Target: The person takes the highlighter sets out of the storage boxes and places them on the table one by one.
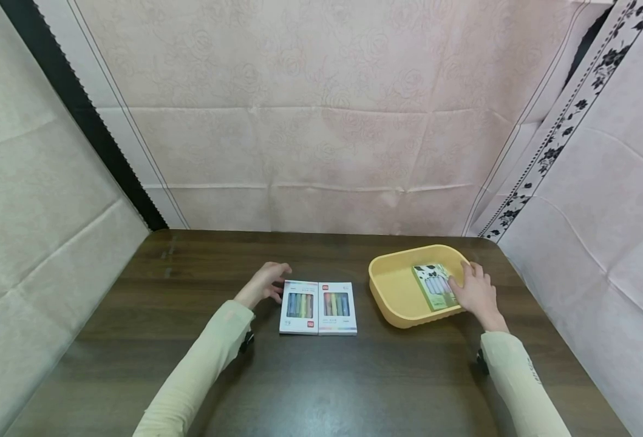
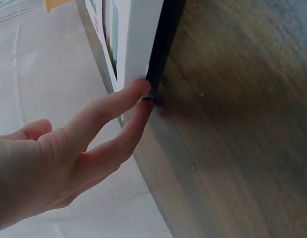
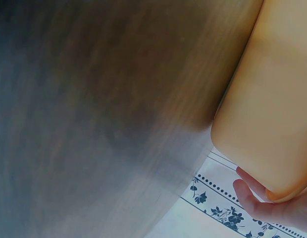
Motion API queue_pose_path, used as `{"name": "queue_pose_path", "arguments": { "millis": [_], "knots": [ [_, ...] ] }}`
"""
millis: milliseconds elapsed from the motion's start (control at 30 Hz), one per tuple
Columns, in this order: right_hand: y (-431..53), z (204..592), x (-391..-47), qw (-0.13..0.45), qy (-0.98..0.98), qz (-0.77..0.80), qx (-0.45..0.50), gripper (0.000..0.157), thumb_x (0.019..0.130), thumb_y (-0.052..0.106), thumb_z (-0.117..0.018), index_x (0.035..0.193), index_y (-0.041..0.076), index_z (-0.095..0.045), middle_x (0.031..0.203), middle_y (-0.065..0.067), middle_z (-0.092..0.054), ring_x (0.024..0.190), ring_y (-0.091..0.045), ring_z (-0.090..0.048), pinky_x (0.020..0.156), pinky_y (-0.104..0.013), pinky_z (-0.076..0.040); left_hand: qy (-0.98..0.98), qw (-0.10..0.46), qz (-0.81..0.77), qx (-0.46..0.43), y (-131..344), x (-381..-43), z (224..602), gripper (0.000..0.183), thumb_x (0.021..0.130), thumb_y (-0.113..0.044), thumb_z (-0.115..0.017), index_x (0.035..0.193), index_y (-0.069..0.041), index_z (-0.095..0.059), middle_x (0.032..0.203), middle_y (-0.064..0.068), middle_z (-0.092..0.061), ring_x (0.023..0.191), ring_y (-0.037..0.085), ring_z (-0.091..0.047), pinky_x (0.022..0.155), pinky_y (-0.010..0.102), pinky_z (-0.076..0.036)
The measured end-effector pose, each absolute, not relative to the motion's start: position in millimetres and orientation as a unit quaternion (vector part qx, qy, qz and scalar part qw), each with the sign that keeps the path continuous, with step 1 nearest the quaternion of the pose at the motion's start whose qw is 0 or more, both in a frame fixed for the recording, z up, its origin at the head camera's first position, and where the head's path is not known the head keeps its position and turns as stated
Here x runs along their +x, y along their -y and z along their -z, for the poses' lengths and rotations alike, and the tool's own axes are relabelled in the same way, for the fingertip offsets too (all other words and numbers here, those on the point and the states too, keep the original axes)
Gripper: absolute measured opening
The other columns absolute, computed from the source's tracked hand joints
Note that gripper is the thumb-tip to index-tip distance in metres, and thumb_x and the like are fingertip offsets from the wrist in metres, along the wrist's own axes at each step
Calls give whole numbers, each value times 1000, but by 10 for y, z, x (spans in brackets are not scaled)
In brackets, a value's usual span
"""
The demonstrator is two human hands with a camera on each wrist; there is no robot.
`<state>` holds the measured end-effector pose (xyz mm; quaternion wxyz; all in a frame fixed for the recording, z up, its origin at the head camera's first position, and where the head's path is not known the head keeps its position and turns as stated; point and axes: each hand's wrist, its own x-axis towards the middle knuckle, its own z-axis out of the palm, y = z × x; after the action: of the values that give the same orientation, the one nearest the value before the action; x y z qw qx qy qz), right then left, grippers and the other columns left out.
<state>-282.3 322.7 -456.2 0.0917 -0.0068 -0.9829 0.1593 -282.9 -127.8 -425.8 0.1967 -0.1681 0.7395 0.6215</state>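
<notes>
Two white boxes stand side by side, the left box (image 1: 300, 308) touching the right box (image 1: 337, 308); windows show coloured sticks, perhaps pens or pencils. My left hand (image 1: 265, 286) is at the left box's outer side. In the left wrist view two fingertips touch that box's lower edge, without wrapping round it. At the right, my right hand (image 1: 476, 294) grips the rim of a yellow plastic basket (image 1: 393, 295), thumb toward the inside and fingers outside. Inside the basket lies a green-and-white pack (image 1: 435, 286) with a cow-like pattern, close to the thumb.
Everything rests on a dark brown wooden table (image 1: 310, 388). Pale patterned cloth (image 1: 310, 139) hangs behind its far edge, with more cloth along both sides. A floral border (image 1: 561, 136) runs down the cloth at the right.
</notes>
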Motion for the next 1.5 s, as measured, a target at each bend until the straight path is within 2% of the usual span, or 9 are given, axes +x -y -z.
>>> {"name": "queue_pose_path", "arguments": {
  "millis": [233,467,667,900,1033,1200,1500],
  "knots": [
    [-3229,4572,-2828,92,983,-161,-9,61,89,33,-40,134,-7,-29,133,-34,-26,110,-55,-33,80,-67,-33,-743,201,-618,-161,1283,-2844,4244,43,92,-21,-40,129,0,-41,136,31,-27,118,55,-33,82,58,-46],
    [-3232,4559,-2833,90,983,-157,-9,61,90,34,-39,134,-6,-29,133,-34,-26,110,-55,-33,81,-67,-33,-738,199,-625,-159,1281,-2854,4238,43,91,-21,-40,129,-1,-41,137,30,-28,119,55,-33,82,62,-43],
    [-3233,4547,-2821,88,984,-158,-7,61,90,34,-39,134,-7,-29,133,-35,-26,110,-56,-33,81,-67,-33,-758,169,-614,-139,1219,-2819,4165,42,91,-23,-40,127,-1,-45,136,27,-33,117,49,-38,92,60,-39],
    [-3226,4551,-2818,90,983,-158,-9,60,90,33,-40,133,-7,-30,132,-34,-26,110,-55,-33,80,-67,-33,-757,150,-624,-120,1109,-2780,4049,43,92,-23,-43,128,-1,-42,136,24,-35,124,49,-32,100,58,-32],
    [-3223,4560,-2827,91,983,-161,-8,60,89,33,-40,134,-6,-29,133,-34,-26,110,-55,-33,80,-67,-33,-756,146,-628,-114,1038,-2764,3989,44,91,-23,-46,128,0,-41,135,23,-38,124,47,-34,101,54,-33],
    [-3219,4559,-2824,87,983,-162,-8,61,90,34,-40,134,-6,-29,133,-34,-26,110,-55,-33,81,-67,-33,-745,144,-646,-89,950,-2758,3950,39,93,-21,-44,126,0,-43,133,23,-41,121,44,-40,100,49,-37],
    [-3214,4538,-2815,86,983,-159,-10,60,90,33,-40,134,-7,-29,132,-34,-26,110,-55,-33,81,-67,-33,-704,150,-694,-12,673,-2687,3871,34,94,-19,-43,123,-1,-46,125,20,-52,110,33,-56,90,39,-48]
  ]
}}
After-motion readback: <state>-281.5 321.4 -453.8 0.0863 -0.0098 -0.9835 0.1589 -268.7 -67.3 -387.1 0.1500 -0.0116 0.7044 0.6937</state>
